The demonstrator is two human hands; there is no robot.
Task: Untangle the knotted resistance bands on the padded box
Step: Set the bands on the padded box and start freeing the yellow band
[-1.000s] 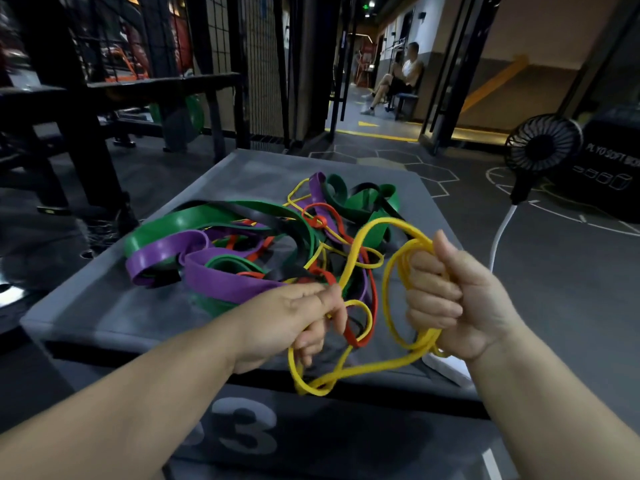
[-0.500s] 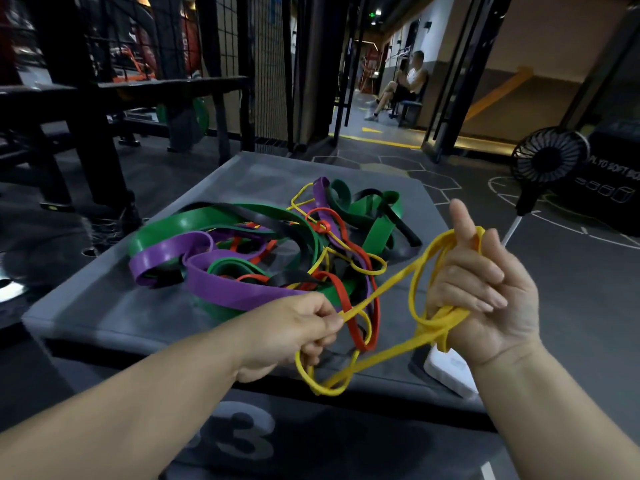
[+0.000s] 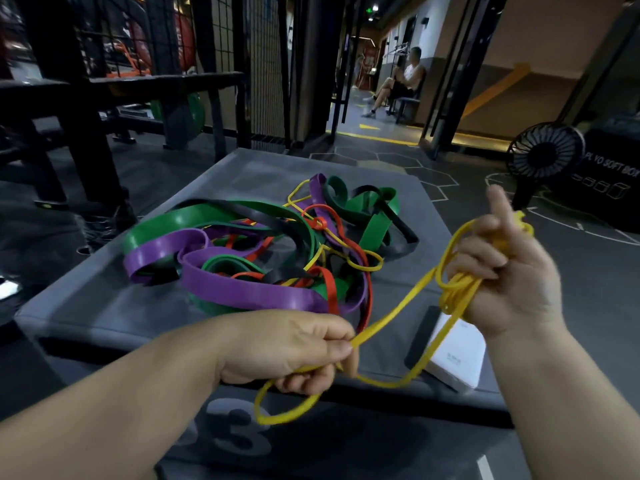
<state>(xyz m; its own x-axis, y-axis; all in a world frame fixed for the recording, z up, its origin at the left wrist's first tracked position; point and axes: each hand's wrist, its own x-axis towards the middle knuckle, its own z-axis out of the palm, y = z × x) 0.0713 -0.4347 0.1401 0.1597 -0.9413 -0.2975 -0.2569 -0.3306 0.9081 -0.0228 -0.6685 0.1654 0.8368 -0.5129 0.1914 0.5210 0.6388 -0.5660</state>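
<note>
The left hand (image 3: 287,348) pinches one strand of the yellow band (image 3: 398,313), and the right hand (image 3: 502,271) clasps its gathered coils, near the tangled pile (image 3: 259,258) on the padded box (image 3: 86,306). Excess tension may cause the pinch to slip and the band to recoil. Loosely held coils may knot among themselves.

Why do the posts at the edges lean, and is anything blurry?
Head view: the wide-angle lens tilts the door frame near the edge; the right hand gripping the yellow band is motion-smeared; the room is dim, with soft glare on the purple band.
</note>
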